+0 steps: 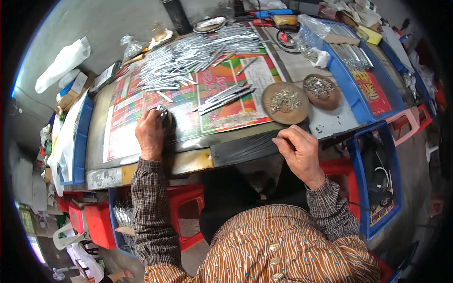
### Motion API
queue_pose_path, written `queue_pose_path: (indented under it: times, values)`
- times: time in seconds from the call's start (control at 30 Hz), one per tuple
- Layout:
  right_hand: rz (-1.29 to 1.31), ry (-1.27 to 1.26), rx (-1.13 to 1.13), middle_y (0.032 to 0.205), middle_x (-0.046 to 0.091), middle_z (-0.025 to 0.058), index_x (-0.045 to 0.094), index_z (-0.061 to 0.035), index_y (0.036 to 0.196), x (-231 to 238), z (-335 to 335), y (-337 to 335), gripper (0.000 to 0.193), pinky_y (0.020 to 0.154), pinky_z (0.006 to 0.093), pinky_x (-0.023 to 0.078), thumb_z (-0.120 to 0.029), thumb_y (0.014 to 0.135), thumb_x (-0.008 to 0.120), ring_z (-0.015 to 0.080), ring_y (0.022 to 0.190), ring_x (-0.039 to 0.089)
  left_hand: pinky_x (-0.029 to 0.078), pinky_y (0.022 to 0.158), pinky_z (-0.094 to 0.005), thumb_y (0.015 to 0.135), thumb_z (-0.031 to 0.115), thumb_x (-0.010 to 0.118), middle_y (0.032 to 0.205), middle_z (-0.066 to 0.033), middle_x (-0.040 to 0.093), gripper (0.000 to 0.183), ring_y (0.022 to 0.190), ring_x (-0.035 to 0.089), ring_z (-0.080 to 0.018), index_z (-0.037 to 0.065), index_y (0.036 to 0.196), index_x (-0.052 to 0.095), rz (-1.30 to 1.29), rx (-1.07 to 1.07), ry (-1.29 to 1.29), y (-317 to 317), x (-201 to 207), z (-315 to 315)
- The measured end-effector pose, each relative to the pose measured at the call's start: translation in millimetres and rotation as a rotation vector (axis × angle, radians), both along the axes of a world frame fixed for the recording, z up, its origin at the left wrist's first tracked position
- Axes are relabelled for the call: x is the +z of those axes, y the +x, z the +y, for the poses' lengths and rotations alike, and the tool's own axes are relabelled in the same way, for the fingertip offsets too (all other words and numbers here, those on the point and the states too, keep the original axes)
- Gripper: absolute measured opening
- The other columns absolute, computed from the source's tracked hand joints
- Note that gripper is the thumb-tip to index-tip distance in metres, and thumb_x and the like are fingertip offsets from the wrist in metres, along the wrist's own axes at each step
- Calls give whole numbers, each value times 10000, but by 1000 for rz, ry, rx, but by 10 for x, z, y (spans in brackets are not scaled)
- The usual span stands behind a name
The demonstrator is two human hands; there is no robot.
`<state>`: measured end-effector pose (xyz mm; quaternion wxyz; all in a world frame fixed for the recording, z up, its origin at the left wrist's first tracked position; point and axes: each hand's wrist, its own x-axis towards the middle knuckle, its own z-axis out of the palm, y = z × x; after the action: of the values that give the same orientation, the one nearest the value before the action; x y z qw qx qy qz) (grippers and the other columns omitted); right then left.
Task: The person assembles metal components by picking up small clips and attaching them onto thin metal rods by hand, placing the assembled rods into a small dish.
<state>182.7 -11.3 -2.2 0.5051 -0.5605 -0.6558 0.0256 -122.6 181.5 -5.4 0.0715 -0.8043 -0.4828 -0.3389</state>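
My left hand (151, 136) is closed near the table's front left, with shiny silver metal pieces (162, 110) showing at its fingertips. Their lower parts are hidden by my fingers. Close to the front edge, my right hand (302, 153) has thumb and forefinger pinched together; whatever lies between them is too small to make out. Just beyond it stands a shallow brown bowl (271, 106) of small metal parts, beside a second brown bowl (332, 101) of similar bits. A small group of slim silver metal strips (226, 98) lies between my hands, on colourful printed sheeting (184, 120).
A large heap of silver strips (188, 54) covers the table's far part. Blue trays (382, 118) stand at the right, one with bundled strips. Another blue tray (80, 141) borders the left. Red stools (181, 198) and a lower blue crate (401, 193) sit below the table.
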Motion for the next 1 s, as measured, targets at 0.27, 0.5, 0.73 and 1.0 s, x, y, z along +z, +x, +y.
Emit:
queue_pose_path:
  times: [0.27,0.5,0.73,1.0]
  values:
    - [-149,24,-131,782,583,96,588,-16,846,-37,93,245,153,632,384,469,-38,748,704,284,743,581,477,749,-393,766,-12,605,887,-113,618,179,859,601,-313,69,917,656,58,69,-25,-1,4,6]
    - [-305,-48,-193,903,557,109,629,-9,974,21,170,325,282,781,411,450,-101,728,732,301,909,511,484,759,-389,785,-4,623,936,-112,636,202,883,617,-299,77,964,673,57,126,-21,-9,27,10]
    - [-425,-134,-206,945,551,99,637,-1,995,16,235,321,359,803,420,407,-239,744,733,273,955,486,486,692,-385,789,34,651,877,-121,640,145,788,622,-316,50,932,672,3,-87,105,268,111,-252]
    - [-440,-204,-188,939,550,96,636,-11,1021,56,237,324,360,842,411,384,-230,750,729,281,946,487,490,673,-364,772,-17,659,851,-131,626,156,749,634,-277,13,926,666,21,-299,-24,804,162,-510]
